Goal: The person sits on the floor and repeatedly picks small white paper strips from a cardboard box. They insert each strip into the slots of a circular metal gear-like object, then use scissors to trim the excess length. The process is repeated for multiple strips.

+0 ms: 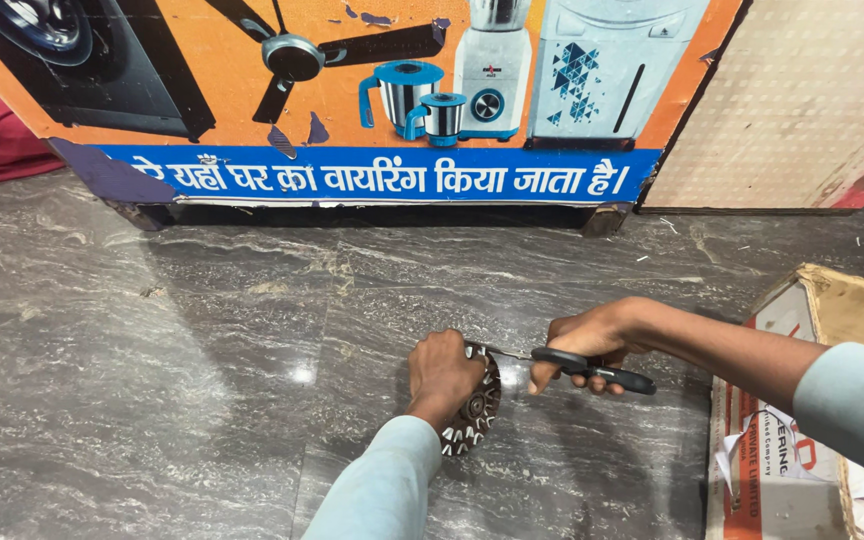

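Left hand (442, 372) is clamped on a toothed round stator (474, 408), held on edge on the grey marble floor (152, 380). Right hand (584, 345) is closed around black-handled pliers (592, 368), jaws at the stator's top. A cardboard box (832, 300) is seen at right, a printed board (372, 100) behind.

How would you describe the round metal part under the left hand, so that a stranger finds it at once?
Start from the grey marble floor below the orange signboard. Near its lower middle, the left hand presses on a round, dark motor stator, standing on edge. Its ring of pale teeth sets it apart from the black-handled scissors in the right hand.
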The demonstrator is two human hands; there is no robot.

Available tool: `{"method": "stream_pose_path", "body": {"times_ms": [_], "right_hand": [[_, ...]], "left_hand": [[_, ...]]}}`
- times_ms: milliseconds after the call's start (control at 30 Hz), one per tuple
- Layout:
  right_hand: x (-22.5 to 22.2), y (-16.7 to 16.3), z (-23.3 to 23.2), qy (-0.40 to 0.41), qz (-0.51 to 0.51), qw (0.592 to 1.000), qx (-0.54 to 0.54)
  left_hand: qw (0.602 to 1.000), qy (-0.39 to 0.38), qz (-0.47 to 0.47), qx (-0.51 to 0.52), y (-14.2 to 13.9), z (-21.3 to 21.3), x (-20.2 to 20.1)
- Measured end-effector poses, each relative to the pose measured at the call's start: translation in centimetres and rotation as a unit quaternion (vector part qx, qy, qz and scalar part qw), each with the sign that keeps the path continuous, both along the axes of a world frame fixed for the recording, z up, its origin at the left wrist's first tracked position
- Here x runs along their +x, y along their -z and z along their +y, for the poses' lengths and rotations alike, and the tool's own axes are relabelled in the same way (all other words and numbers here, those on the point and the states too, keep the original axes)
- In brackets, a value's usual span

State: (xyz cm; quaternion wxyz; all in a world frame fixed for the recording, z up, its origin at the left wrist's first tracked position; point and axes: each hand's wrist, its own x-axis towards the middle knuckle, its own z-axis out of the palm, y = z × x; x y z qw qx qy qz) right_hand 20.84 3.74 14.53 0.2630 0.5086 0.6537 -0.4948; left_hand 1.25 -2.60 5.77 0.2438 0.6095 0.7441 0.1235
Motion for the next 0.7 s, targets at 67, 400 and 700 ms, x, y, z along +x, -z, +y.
{"method": "stream_pose_path", "body": {"times_ms": [67,400,700], "right_hand": [[0.3,0.6,0.2,0.004,0.01,1.0,0.003],[1.0,1.7,-0.1,0.022,0.025,0.999,-0.001],[0.1,1.5,0.7,0.019,0.019,1.0,-0.01]], "left_hand": [[1.0,-0.008,-0.001,0.004,-0.3,0.0,0.1],[1.0,-0.013,0.004,0.013,0.2,0.0,0.1],[0.999,-0.03,-0.016,0.026,1.0,0.1,0.0]]}}
